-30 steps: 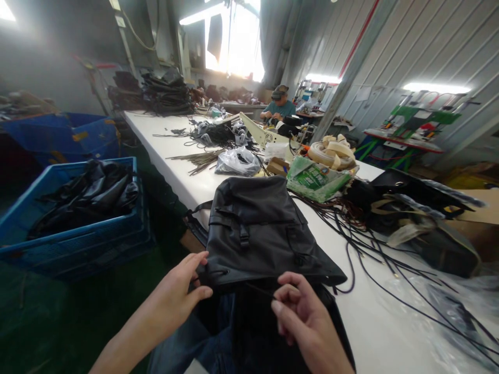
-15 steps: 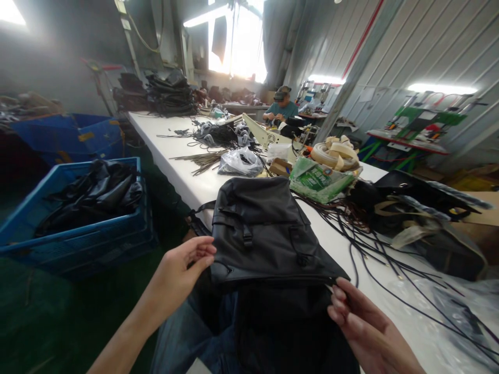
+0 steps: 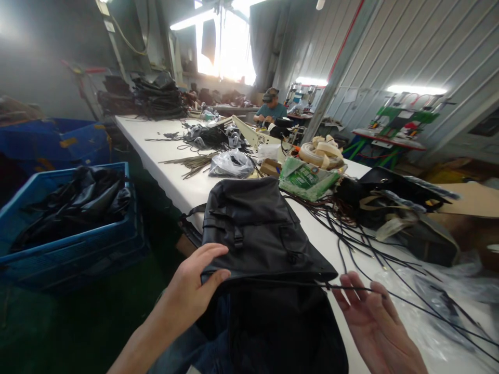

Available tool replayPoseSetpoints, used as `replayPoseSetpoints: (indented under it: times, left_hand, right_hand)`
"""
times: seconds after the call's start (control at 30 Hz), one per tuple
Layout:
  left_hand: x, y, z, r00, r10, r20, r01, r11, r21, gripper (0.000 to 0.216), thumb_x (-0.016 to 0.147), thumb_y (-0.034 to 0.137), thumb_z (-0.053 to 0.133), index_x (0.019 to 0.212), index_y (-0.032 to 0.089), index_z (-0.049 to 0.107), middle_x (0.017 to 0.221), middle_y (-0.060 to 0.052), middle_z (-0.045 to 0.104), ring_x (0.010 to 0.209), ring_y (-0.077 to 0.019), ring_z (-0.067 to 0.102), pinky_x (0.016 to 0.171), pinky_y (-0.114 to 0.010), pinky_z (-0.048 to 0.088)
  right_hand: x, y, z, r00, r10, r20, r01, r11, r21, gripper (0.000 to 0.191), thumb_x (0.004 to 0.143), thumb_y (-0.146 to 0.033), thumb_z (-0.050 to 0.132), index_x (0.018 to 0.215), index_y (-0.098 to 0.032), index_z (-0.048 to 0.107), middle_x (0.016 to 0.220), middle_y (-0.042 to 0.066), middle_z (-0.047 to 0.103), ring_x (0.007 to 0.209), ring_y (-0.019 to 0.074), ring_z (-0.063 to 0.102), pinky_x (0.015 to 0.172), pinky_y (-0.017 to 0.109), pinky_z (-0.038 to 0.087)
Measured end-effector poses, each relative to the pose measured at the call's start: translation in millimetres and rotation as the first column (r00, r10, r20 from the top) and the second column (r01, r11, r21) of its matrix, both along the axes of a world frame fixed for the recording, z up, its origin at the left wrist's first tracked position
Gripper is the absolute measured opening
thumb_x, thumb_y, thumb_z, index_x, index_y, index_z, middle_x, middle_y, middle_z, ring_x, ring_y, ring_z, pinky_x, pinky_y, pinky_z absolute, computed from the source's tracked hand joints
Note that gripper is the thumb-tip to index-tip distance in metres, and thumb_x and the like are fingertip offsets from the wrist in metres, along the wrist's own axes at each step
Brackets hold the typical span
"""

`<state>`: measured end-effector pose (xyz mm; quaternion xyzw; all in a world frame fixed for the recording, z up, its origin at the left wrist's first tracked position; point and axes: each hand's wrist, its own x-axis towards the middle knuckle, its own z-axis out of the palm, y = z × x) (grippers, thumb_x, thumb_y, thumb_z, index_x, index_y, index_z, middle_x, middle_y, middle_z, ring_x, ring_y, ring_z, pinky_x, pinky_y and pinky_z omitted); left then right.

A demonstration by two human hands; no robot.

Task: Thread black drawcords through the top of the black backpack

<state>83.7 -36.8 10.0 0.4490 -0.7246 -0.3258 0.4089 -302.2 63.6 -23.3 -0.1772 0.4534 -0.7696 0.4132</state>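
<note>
A black backpack [image 3: 253, 228] lies on the white table's near edge [image 3: 175, 182], its open mouth hanging toward me. My left hand [image 3: 195, 291] grips the left side of the mouth's rim, fingers curled over the fabric. My right hand [image 3: 374, 322] is just right of the mouth, palm up with fingers stretched out. A thin black drawstring cord [image 3: 351, 287] runs from the bag's rim across those fingertips and on to the right.
A blue crate [image 3: 78, 249] of black material stands on the floor at the left. Behind the bag lie a green packet [image 3: 307, 179], a clear plastic bag [image 3: 230, 163], beige webbing rolls [image 3: 322, 153] and loose black cords [image 3: 370, 244]. A person [image 3: 268, 109] sits at the far end.
My right hand moved from the middle of the bag's mouth to its right side and opened palm up under the cord. My left hand shifted up onto the rim.
</note>
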Motion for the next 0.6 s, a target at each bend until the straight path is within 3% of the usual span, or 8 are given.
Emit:
replayPoseSetpoints:
  times: [0.1,0.17,0.23,0.33,0.4,0.5,0.6]
  left_hand:
    - [1,0,-7.9,0.997,-0.036,0.069,0.038,0.999,-0.03,0.031,0.106,0.035,0.067,0.137,0.036,0.074,0.148,-0.002,0.071,0.139,-0.0274,0.067,0.123,-0.046,0.054]
    - [0,-1,-8.2,0.993,-0.061,0.098,0.065,0.997,-0.039,0.031,0.108,0.032,0.063,0.137,0.035,0.073,0.146,-0.003,0.072,0.137,-0.0263,0.068,0.121,-0.044,0.055]
    - [-5,-3,-5.1,0.987,-0.09,0.136,0.097,0.994,-0.046,0.029,0.11,0.03,0.061,0.136,0.034,0.073,0.143,-0.003,0.073,0.134,-0.0255,0.069,0.118,-0.042,0.057]
    - [-20,-4,2.1,0.961,-0.133,0.241,0.159,0.983,-0.092,0.025,0.11,0.025,0.062,0.133,0.029,0.073,0.139,-0.006,0.074,0.128,-0.0276,0.07,0.112,-0.045,0.059]
    - [-33,-4,5.7,0.922,-0.156,0.354,0.213,0.968,-0.13,0.024,0.108,0.021,0.066,0.132,0.024,0.072,0.136,-0.009,0.074,0.125,-0.0308,0.07,0.108,-0.049,0.058]
    - [-50,-2,7.0,0.835,-0.167,0.524,0.294,0.941,-0.17,0.023,0.106,0.017,0.068,0.128,0.019,0.072,0.132,-0.012,0.075,0.119,-0.0344,0.071,0.1,-0.053,0.057]
    - [-61,0,4.3,0.784,-0.133,0.606,0.33,0.916,-0.227,0.018,0.106,0.013,0.062,0.119,0.019,0.073,0.118,-0.011,0.078,0.107,-0.0329,0.072,0.092,-0.049,0.055]
  right_hand:
    - [2,0,4.6,0.999,0.034,-0.011,-0.034,0.999,-0.008,0.037,0.079,-0.044,0.101,0.11,-0.041,0.083,0.097,-0.005,0.078,0.093,0.0162,0.078,0.097,0.036,0.071]
    - [7,1,10.1,0.996,0.057,-0.074,-0.055,0.998,0.035,0.049,0.077,-0.046,0.102,0.121,-0.037,0.082,0.088,-0.004,0.075,0.08,0.0144,0.076,0.083,0.029,0.071]
    - [20,3,15.1,0.971,0.162,-0.176,-0.136,0.979,0.155,0.051,0.072,-0.047,0.104,0.115,-0.028,0.084,0.084,0.0,0.076,0.072,0.0164,0.075,0.067,0.025,0.066]
    - [50,3,16.1,0.831,0.445,-0.334,-0.294,0.86,0.417,0.043,0.075,-0.051,0.101,0.097,-0.018,0.085,0.078,0.008,0.079,0.07,0.022,0.075,0.062,0.028,0.061]
    - [74,1,11.3,0.706,0.549,-0.447,-0.3,0.804,0.514,0.043,0.085,-0.057,0.09,0.1,-0.017,0.086,0.078,0.009,0.08,0.073,0.0247,0.077,0.067,0.031,0.061]
    - [103,-6,1.4,0.586,0.525,-0.617,-0.215,0.835,0.507,0.039,0.095,-0.054,0.078,0.111,-0.02,0.087,0.091,0.009,0.084,0.081,0.0268,0.08,0.076,0.034,0.062]
    - [118,-14,-2.5,0.538,0.496,-0.681,-0.186,0.858,0.478,0.032,0.098,-0.045,0.073,0.115,-0.023,0.087,0.095,0.006,0.085,0.082,0.0254,0.081,0.076,0.033,0.061]
